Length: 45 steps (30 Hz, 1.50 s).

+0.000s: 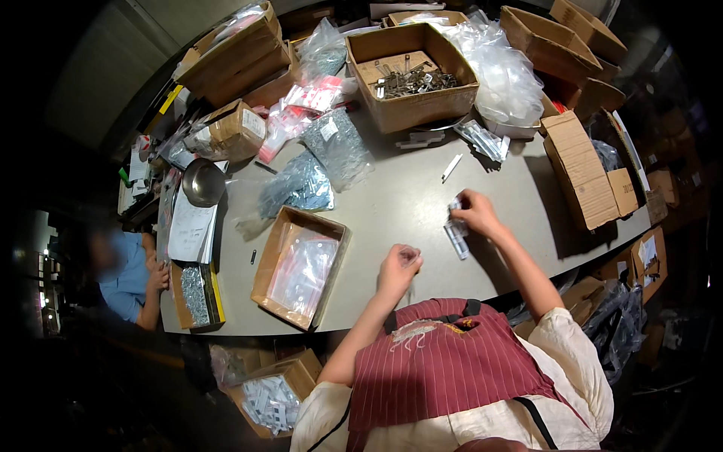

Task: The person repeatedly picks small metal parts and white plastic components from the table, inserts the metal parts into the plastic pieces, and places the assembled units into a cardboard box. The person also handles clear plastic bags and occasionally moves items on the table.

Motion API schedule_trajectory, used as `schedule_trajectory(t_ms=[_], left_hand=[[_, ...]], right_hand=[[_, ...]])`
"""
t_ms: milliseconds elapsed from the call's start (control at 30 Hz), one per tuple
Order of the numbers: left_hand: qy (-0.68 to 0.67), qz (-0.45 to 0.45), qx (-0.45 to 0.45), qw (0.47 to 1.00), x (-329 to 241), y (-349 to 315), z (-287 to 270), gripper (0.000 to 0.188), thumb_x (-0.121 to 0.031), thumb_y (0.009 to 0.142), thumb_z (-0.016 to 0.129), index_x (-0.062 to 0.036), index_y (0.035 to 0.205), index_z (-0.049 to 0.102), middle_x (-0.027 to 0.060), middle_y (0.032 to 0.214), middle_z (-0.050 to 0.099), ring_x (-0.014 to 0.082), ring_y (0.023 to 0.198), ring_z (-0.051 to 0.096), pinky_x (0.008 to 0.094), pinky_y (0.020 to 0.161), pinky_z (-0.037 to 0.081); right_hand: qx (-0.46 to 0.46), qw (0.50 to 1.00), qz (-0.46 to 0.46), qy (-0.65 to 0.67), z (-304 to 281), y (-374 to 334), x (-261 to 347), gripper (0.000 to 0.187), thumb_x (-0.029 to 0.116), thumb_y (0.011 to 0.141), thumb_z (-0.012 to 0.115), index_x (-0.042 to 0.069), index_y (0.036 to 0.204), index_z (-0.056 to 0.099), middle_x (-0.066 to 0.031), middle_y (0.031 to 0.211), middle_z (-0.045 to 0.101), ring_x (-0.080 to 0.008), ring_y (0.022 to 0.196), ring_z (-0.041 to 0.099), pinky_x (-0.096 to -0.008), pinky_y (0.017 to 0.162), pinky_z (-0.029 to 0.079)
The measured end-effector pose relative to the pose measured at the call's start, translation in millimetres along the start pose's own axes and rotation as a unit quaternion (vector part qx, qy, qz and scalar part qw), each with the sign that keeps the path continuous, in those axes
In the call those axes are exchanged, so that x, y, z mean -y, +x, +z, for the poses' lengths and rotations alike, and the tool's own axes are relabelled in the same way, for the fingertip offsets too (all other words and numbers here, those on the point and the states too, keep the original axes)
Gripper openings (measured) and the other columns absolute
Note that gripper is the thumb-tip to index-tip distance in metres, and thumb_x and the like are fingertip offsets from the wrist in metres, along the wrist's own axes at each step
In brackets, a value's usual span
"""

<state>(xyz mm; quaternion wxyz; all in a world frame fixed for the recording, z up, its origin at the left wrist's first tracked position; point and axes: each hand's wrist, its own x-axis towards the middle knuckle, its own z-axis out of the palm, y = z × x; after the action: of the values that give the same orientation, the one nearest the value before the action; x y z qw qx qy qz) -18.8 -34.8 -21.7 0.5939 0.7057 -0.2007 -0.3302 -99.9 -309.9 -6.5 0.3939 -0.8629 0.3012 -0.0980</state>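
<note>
My right hand (477,214) is over the table, its thumb and fingers closed on a small pale grey piece (454,206) whose kind is unclear. Just below its fingertips lies a short row of silver-grey strips (456,239). My left hand (398,270) is just above the table, nearer to me, with its fingers curled together. Something thin and see-through shows at those fingers, too small to name. Farther off rests a single white strip (452,167), apart from both hands.
An open cardboard box (413,113) of metal parts stands at the back. On the left, a shallow carton (339,265) holds clear zip bags (304,273), near bagged parts (300,184), a metal bowl (203,182) and papers (193,230). Another person (124,275) sits far left.
</note>
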Motion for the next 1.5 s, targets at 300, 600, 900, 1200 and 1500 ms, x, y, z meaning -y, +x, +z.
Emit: schedule_trajectory(t_ms=[300, 600, 900, 1200, 1500], left_hand=[[0.164, 0.032, -0.006, 0.986, -9.6, 8.2, 17.4, 0.043, -0.024, 0.082, 0.085, 0.0002, 0.103, 0.056, 0.0167, 0.09, 0.072, 0.0326, 0.081, 0.073, 0.0419, 0.073, 0.056], [0.127, 0.009, 0.015, 0.992, 4.9, 6.0, 26.5, 0.032, -0.016, 0.082, 0.082, -0.0008, 0.098, 0.058, 0.0169, 0.087, 0.072, 0.0354, 0.082, 0.072, 0.0433, 0.073, 0.056], [0.267, 0.039, 0.061, 0.961, -31.8, 0.9, 35.3, 0.031, -0.022, 0.083, 0.076, 0.0011, 0.097, 0.062, 0.0245, 0.088, 0.071, 0.0453, 0.086, 0.069, 0.0517, 0.075, 0.053], [0.224, 0.033, 0.094, 0.97, -20.3, -0.7, 44.8, 0.023, -0.024, 0.085, 0.072, -0.0048, 0.098, 0.069, 0.0223, 0.086, 0.071, 0.0422, 0.084, 0.07, 0.0501, 0.072, 0.053], [0.066, 0.001, 0.105, 0.992, 21.8, 5.4, 41.5, 0.021, -0.017, 0.088, 0.073, -0.0051, 0.105, 0.074, 0.0122, 0.076, 0.071, 0.0233, 0.067, 0.07, 0.0369, 0.064, 0.054]], right_hand=[[0.045, 0.968, 0.066, 0.237, 62.9, -41.8, 29.1, 0.032, 0.013, 0.081, 0.079, 0.001, 0.1, 0.057, -0.0025, 0.077, 0.063, -0.0098, 0.067, 0.061, -0.027, 0.059, 0.05], [0.086, 0.834, 0.174, 0.516, 39.6, -61.0, 41.8, 0.024, 0.01, 0.088, 0.072, 0.001, 0.106, 0.06, -0.008, 0.088, 0.069, -0.0163, 0.08, 0.069, -0.028, 0.066, 0.052], [0.092, 0.974, 0.066, 0.197, 16.3, -72.6, 20.2, 0.022, 0.018, 0.086, 0.077, -0.001, 0.091, 0.067, -0.0078, 0.073, 0.066, -0.0158, 0.067, 0.064, -0.0336, 0.059, 0.048], [0.084, 0.993, -0.03, -0.072, 16.2, -86.0, 34.5, 0.032, 0.028, 0.083, 0.077, -0.003, 0.087, 0.069, -0.0207, 0.074, 0.067, -0.0369, 0.067, 0.065, -0.0441, 0.064, 0.05], [0.101, 0.98, -0.066, -0.156, 14.8, -84.7, 32.3, 0.022, 0.022, 0.08, 0.073, 0.0, 0.083, 0.074, -0.0235, 0.074, 0.068, -0.0394, 0.069, 0.069, -0.0459, 0.066, 0.054]])
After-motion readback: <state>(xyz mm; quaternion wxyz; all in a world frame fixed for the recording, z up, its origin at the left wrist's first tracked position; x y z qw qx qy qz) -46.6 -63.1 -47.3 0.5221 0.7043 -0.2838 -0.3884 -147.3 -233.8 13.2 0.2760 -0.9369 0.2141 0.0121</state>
